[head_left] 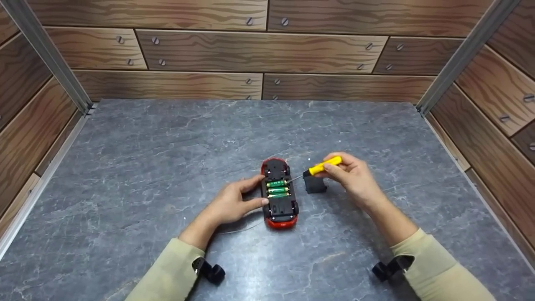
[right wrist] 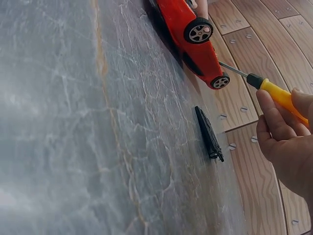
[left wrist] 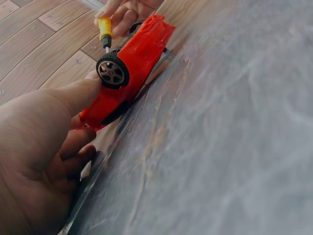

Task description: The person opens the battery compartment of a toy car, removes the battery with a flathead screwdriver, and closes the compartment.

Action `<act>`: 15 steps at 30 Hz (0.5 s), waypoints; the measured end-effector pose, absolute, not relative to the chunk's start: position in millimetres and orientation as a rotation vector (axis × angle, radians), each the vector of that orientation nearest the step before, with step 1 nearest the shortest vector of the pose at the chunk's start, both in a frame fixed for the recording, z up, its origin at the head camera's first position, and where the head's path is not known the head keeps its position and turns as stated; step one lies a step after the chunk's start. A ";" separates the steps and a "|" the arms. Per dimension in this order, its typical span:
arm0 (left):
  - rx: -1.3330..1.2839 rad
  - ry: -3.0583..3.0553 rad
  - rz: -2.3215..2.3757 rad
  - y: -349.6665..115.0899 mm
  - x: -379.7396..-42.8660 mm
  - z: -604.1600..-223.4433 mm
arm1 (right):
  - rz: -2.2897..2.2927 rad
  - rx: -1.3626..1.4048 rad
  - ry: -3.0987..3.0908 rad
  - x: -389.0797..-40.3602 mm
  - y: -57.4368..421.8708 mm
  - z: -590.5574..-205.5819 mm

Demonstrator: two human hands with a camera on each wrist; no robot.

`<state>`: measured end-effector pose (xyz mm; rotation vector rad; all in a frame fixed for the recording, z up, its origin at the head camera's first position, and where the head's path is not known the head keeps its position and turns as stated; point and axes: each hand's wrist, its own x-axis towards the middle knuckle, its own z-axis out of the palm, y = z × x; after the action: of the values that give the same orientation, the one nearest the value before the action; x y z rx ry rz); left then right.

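A red toy car (head_left: 281,224) lies upside down on the table, its black underside facing up. Three green batteries (head_left: 278,190) sit side by side in its uncovered battery compartment. My left hand (head_left: 234,202) grips the car along its left side, thumb and fingers apart at its edge. In my right hand (head_left: 353,177) is a screwdriver (head_left: 325,165) with a yellow handle, pinched between thumb and fingers. Its thin shaft slants down left, and the tip is at the right end of the topmost battery. A black battery cover (head_left: 315,184) lies beside the car, below the screwdriver.
The grey marbled tabletop (head_left: 167,146) spreads around the car. Wood-patterned walls (head_left: 263,50) close off the back and both sides. A thin pale wire (head_left: 242,230) runs across the table at the lower left of the car.
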<state>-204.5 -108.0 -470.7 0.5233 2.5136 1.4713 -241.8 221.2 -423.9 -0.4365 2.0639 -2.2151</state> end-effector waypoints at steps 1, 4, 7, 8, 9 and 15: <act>0.520 2.514 1.470 -108.1 -204.5 -470.9 | -2.213 -0.438 2.067 -241.6 220.9 -423.6; 0.533 2.519 1.477 -108.2 -204.5 -471.3 | -2.214 -0.428 2.069 -241.1 220.0 -423.5; 0.557 2.525 1.485 -107.9 -204.7 -471.8 | -2.227 -0.405 2.067 -241.1 220.2 -424.2; 0.566 2.527 1.489 -107.9 -204.6 -471.7 | -2.230 -0.399 2.066 -241.2 220.3 -424.4; 0.564 2.529 1.486 -107.9 -204.4 -471.7 | -2.229 -0.397 2.069 -241.2 220.5 -424.5; 0.556 2.524 1.491 -107.8 -203.9 -470.3 | -2.237 -0.369 2.063 -240.5 220.2 -422.2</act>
<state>-203.9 -107.8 -470.3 0.5558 2.5245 1.4912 -240.5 220.2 -422.2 -0.3687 2.0626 -2.2365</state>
